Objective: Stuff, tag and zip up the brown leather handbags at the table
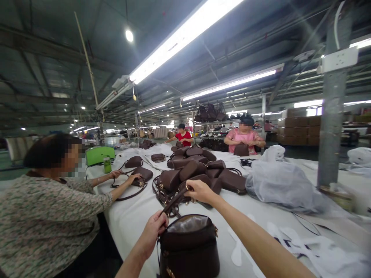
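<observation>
A dark brown handbag [189,247] stands upright close to me, its top unzipped and pale lining showing inside. My left hand [153,231] is closed on the brown strap [175,199] beside the bag's upper left edge. Farther out, my right hand [199,192] pinches the strap's other end near a gold-coloured metal fitting. The strap runs fairly straight between both hands. Just behind my right hand lies a heap of similar brown bags [193,170], with straps and metal clasps tangled at its left side.
A co-worker [52,208] at my left handles another brown bag [142,175]. Two more people work across the white-covered table [130,220]. Clear plastic bags [278,185] are bunched at the right, before a grey pillar [332,127]. A green container [107,165] stands far left.
</observation>
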`<action>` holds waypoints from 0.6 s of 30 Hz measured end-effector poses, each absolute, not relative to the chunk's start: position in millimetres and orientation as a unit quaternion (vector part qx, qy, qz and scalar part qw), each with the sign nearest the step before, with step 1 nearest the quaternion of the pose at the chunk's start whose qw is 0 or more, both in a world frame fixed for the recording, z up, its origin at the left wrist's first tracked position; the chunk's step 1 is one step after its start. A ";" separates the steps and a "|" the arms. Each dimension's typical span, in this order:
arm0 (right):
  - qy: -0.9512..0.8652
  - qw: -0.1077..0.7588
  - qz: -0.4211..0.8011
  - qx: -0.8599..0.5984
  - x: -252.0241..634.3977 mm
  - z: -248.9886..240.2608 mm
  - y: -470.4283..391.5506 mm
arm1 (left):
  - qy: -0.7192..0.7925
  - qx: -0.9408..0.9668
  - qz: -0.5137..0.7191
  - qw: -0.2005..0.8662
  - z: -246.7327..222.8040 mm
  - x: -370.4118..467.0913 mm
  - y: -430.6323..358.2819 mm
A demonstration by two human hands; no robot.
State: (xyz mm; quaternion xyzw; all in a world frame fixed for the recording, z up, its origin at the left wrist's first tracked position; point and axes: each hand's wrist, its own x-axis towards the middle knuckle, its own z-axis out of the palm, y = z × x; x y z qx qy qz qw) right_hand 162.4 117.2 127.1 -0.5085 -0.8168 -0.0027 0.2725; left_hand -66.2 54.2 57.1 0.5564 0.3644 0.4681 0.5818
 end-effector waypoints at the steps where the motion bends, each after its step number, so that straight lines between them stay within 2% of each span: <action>1: -0.796 0.298 -0.018 -0.527 175.6 138.2 122.1 | 0.381 0.552 0.475 0.569 52.5 -67.1 57.3; 6: -0.695 0.390 -0.066 -0.601 264.2 208.0 133.2 | 0.412 0.552 0.487 0.537 46.4 -70.0 70.1; 9: -0.635 0.422 -0.094 -0.640 317.4 240.4 119.3 | 0.422 0.591 0.431 0.536 58.5 -77.6 81.7; 14: -0.649 0.363 -0.146 -0.652 344.8 272.9 84.6 | 0.381 0.714 0.239 0.536 105.8 -67.4 101.8; 18: -0.639 0.362 -0.156 -0.660 325.5 295.8 76.7 | 0.319 0.757 0.195 0.536 136.7 -21.4 95.9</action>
